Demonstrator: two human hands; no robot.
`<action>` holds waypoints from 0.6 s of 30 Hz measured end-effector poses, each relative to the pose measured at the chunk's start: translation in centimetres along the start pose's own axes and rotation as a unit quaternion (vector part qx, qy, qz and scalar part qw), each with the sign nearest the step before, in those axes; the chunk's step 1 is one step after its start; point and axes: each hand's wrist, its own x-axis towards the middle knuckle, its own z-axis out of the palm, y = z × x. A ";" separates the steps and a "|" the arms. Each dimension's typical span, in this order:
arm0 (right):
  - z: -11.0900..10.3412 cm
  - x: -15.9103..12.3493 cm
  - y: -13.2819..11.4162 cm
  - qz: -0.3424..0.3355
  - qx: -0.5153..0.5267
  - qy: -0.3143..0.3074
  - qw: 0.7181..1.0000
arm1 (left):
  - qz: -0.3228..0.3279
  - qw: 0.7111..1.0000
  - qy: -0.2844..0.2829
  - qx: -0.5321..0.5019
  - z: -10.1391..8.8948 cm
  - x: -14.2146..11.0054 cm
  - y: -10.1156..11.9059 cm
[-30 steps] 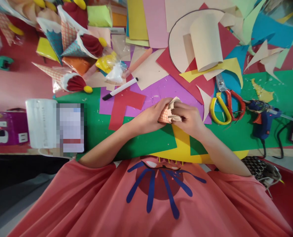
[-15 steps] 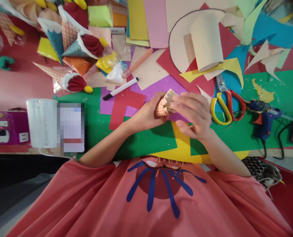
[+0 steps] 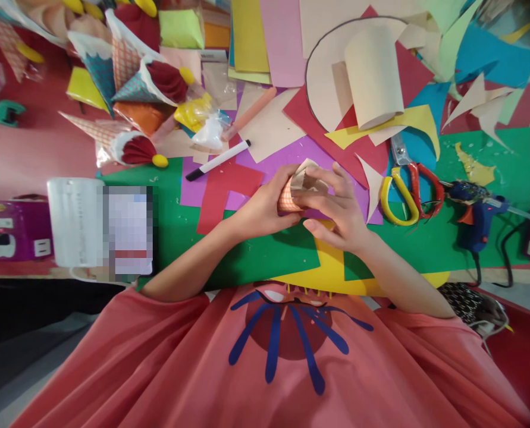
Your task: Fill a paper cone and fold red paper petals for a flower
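Observation:
My left hand [image 3: 277,205] is wrapped around a paper cone [image 3: 290,197] with an orange-and-white checked outside. The cone's wide mouth faces right and shows a plain beige lining [image 3: 308,172]. Over that mouth is my right hand [image 3: 338,208], its fingers spread and the index fingertip reaching into the opening. The right thumb stands apart from the other fingers, and no object shows in this hand. Beneath both hands lie purple paper [image 3: 265,157] and green paper [image 3: 256,255]. The cone's pointed end is hidden by my left hand.
Yellow-and-red-handled scissors [image 3: 410,184] and a blue glue gun [image 3: 481,220] lie to the right. A marker [image 3: 218,160] rests left of the cone. Finished clay-filled cones [image 3: 135,148] crowd the back left. A beige paper cylinder [image 3: 374,77] stands behind; a phone [image 3: 128,232] lies left.
My right hand has lowered slightly, and its fingers have spread apart with one dipping into the cone's mouth. The cone has turned so more of its open mouth shows.

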 end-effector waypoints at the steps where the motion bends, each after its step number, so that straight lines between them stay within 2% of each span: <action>1: 0.0 0.1 -0.1 -0.004 0.001 -0.002 1.000 | 0.004 1.000 0.002 0.000 0.1 0.0 -0.1; 6: 0.0 0.5 -0.2 -0.013 -0.001 -0.005 1.000 | 0.015 1.000 -0.017 -0.006 0.2 -0.1 -0.3; 14: -0.7 0.7 -0.2 0.003 0.009 -0.031 0.999 | -0.011 0.998 -0.044 -0.034 -0.5 0.2 0.0; 16: -1.0 0.8 -0.3 0.003 0.022 -0.011 1.000 | -0.027 0.998 -0.048 -0.042 -0.6 0.2 0.2; 18: -1.3 0.9 -0.3 0.028 0.036 0.038 0.998 | -0.047 0.996 -0.057 -0.043 -0.8 0.3 0.5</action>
